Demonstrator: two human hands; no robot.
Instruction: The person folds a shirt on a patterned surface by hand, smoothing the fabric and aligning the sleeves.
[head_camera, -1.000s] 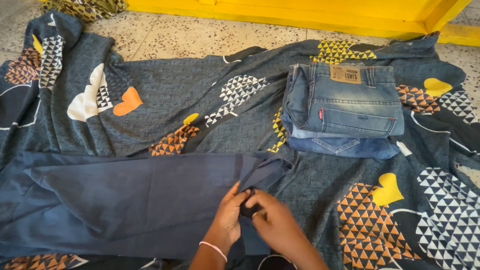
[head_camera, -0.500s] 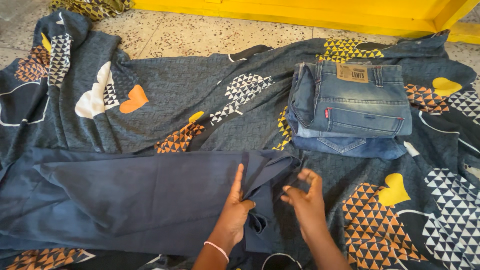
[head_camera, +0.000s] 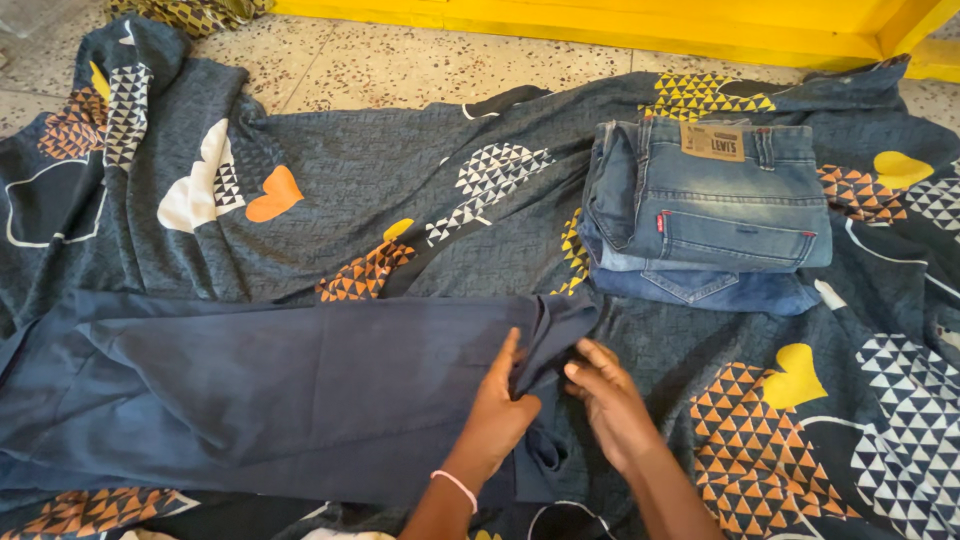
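A plain dark blue garment (head_camera: 270, 390) lies flat across the lower left, spread on a grey patterned bedsheet (head_camera: 400, 190). My left hand (head_camera: 500, 410) presses flat on the garment's right end, thumb hooked in a fold of its cloth. My right hand (head_camera: 605, 400) is just to the right, its fingertips pinching the same bunched edge of the garment near the upper right corner. A pink band circles my left wrist.
Two or three folded blue jeans (head_camera: 710, 210) sit stacked on the sheet at the upper right. Speckled floor (head_camera: 400, 65) shows beyond the sheet, bounded by a yellow ledge (head_camera: 650, 25). Another patterned cloth (head_camera: 190, 10) lies at the top left.
My right hand, lifted and open half a second ago, has come down onto the garment's edge. My left hand slid slightly up and right along the cloth.
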